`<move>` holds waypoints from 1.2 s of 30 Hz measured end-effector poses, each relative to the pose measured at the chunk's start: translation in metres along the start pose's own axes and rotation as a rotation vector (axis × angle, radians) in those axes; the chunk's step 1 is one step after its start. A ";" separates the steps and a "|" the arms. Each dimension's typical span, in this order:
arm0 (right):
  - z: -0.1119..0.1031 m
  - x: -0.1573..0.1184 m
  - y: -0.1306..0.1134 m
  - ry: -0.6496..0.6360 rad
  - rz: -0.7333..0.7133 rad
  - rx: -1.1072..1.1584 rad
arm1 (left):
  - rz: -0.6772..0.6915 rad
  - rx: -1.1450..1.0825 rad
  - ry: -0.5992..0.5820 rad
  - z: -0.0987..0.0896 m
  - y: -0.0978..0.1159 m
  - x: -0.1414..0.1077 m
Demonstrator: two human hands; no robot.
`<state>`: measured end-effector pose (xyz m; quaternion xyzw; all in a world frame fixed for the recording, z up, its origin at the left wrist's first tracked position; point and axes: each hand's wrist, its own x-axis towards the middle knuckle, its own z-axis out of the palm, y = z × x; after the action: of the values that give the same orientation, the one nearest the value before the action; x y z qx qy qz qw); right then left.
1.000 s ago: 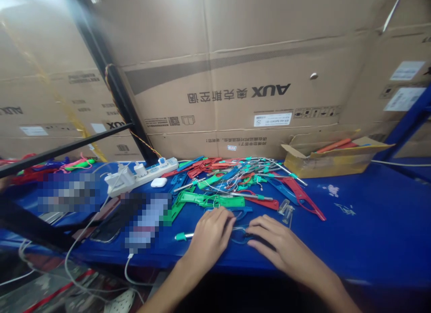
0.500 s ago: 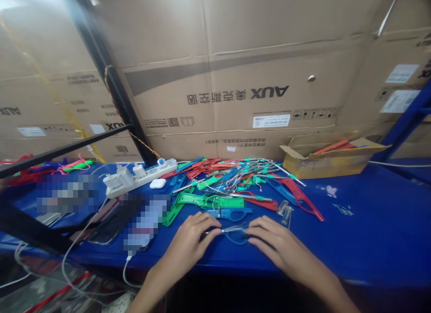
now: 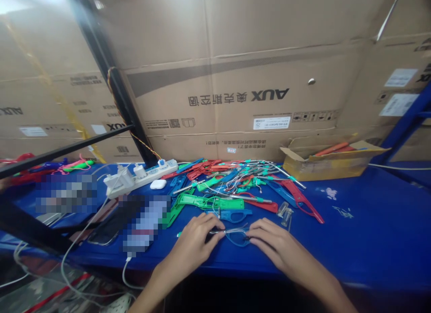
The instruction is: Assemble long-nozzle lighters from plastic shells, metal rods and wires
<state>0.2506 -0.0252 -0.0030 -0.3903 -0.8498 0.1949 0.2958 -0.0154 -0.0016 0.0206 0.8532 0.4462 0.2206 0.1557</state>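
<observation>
Near the front edge of the blue table, my left hand (image 3: 200, 239) pinches a thin metal rod with a green tip (image 3: 178, 235) that sticks out to its left. Light wires (image 3: 235, 231) run from it across to my right hand (image 3: 271, 239), whose fingers are closed on a small dark part at their end. Under the wires lies a blue plastic piece with a loop (image 3: 237, 243). Just beyond my hands are another blue handle piece (image 3: 232, 215) and a green casing (image 3: 229, 202).
A pile of red, green and blue casings and metal rods (image 3: 242, 178) lies behind. An open cardboard box (image 3: 330, 169) stands at the right back. At the left are a power strip (image 3: 151, 176), a white case (image 3: 158, 184), phones (image 3: 111, 223) and a black post (image 3: 114, 86).
My left hand has shifted slightly right, and the rod's green tip now shows to its left. My right hand has barely moved.
</observation>
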 end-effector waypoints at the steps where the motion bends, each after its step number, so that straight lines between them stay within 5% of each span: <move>1: 0.000 0.000 0.000 -0.002 0.003 0.001 | 0.003 0.006 -0.008 -0.001 0.000 -0.001; 7: -0.002 0.001 -0.003 -0.007 0.010 0.005 | 0.152 0.060 0.055 -0.026 -0.005 0.018; 11: -0.003 0.001 -0.003 -0.008 0.020 0.001 | 0.278 0.189 0.132 -0.052 -0.007 0.070; 13: -0.003 0.001 -0.003 -0.011 0.022 0.001 | 0.358 0.339 0.008 -0.056 -0.009 0.100; 17: -0.002 0.001 -0.003 0.010 0.003 -0.012 | 0.292 0.448 -0.013 -0.052 -0.029 0.137; 24: -0.004 0.002 -0.004 0.014 -0.009 -0.026 | 0.192 0.519 -0.008 -0.050 -0.073 0.126; 36: -0.004 0.001 -0.002 0.048 -0.043 -0.094 | 0.048 0.552 0.043 -0.032 -0.073 0.132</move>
<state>0.2514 -0.0259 0.0013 -0.3900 -0.8588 0.1389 0.3017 -0.0158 0.1500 0.0454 0.8687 0.4725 0.1124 -0.0973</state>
